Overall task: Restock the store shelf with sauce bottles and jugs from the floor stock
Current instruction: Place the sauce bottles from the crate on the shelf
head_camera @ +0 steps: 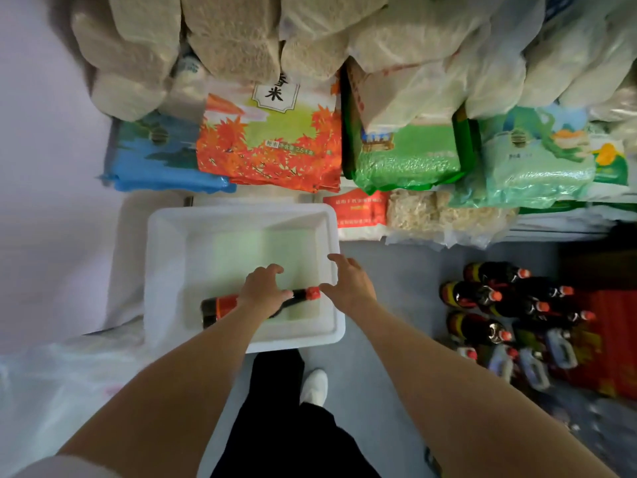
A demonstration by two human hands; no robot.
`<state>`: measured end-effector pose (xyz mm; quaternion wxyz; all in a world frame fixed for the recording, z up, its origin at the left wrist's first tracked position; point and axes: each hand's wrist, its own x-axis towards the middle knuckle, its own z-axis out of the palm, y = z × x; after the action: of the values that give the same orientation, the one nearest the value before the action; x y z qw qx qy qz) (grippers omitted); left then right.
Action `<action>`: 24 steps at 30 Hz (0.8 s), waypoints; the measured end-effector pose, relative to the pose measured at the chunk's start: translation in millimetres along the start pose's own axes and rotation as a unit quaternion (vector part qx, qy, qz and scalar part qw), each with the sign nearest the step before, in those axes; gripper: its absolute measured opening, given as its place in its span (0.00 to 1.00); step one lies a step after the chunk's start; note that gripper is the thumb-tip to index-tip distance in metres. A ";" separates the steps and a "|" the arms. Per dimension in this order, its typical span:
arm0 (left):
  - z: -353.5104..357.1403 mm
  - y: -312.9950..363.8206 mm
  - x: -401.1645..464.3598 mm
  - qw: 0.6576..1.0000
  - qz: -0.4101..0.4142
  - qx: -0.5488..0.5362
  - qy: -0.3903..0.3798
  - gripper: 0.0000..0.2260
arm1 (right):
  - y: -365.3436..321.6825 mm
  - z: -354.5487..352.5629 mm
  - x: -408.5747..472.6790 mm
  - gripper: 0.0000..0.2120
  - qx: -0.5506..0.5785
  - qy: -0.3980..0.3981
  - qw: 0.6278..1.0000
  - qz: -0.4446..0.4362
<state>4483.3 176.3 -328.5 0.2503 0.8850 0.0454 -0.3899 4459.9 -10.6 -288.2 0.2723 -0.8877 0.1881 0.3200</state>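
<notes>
Fingers [272, 270] of the left hand [263, 288] curl over a bottle [220, 307] lying in the white bin [241, 339]; the right hand [348, 284] hovers spread, holding nothing. Early going, I judge: most bottles [482, 298] and jugs [534, 367] wait on the floor [379, 305].

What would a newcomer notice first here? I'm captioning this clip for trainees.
The white tub on the floor at centre, where the left hand grips a dark sauce bottle lying on its side. Next, the bright rice bags stacked behind, and the bottles and jugs clustered at right.
</notes>
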 end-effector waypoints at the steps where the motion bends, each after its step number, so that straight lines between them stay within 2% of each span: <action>1: 7.5 -2.4 7.3 1.000 0.000 0.009 -0.020 0.26 | 3.1 3.2 3.8 0.33 -0.004 -0.001 1.000 0.001; 5: 39.0 -11.6 35.5 0.997 0.005 0.046 -0.058 0.28 | 14.9 18.4 17.0 0.31 -0.024 -0.004 1.000 -0.008; 9: 62.4 -22.0 63.0 0.987 0.032 0.144 -0.065 0.26 | 27.8 33.1 26.2 0.28 -0.045 -0.001 0.999 -0.021; 18: 95.4 -51.4 84.3 0.925 0.119 0.360 -0.034 0.20 | 46.0 47.5 28.8 0.27 -0.066 0.036 0.995 -0.065; 20: 92.6 -51.3 82.7 0.924 0.126 0.358 -0.036 0.21 | 47.4 43.9 26.3 0.27 -0.067 0.034 0.995 -0.066; 24: 64.9 -49.4 66.2 0.953 0.110 0.283 -0.014 0.20 | 43.4 33.2 11.8 0.28 -0.061 0.029 0.996 -0.057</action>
<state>4472.1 180.7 -432.9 0.0312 0.9136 -0.1681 -0.3688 4430.9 -26.3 -333.3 0.2300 -0.9208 0.1258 0.2887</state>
